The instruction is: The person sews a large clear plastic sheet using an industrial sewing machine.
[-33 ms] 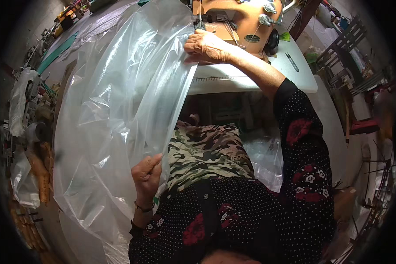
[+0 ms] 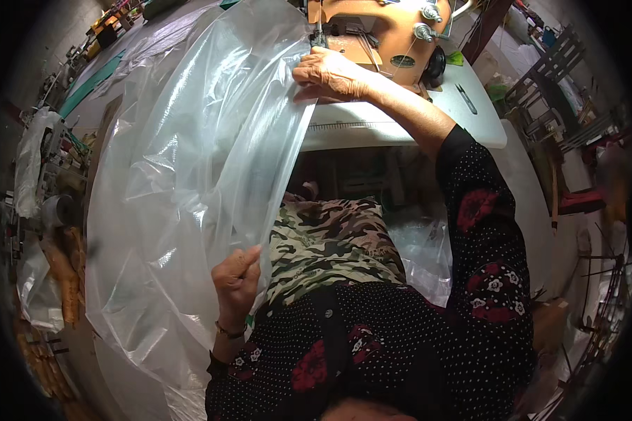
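Note:
A large clear plastic sheet (image 2: 182, 182) hangs from the sewing table down past my left side. My right hand (image 2: 330, 74) is stretched forward and pinches the sheet's edge on the table, just in front of the needle of an orange sewing machine (image 2: 383, 31). My left hand (image 2: 237, 281) is low by my lap, closed on the same edge of the sheet. That edge runs taut between both hands. My knees in camouflage fabric (image 2: 330, 245) sit under the table.
The white sewing table (image 2: 400, 126) carries a small pair of snips (image 2: 467, 98) to the right of the machine. More clear plastic lies on the floor at my right (image 2: 421, 259). Cluttered shelves and bags line the left (image 2: 42, 196); chairs and metal frames stand at the right (image 2: 562, 63).

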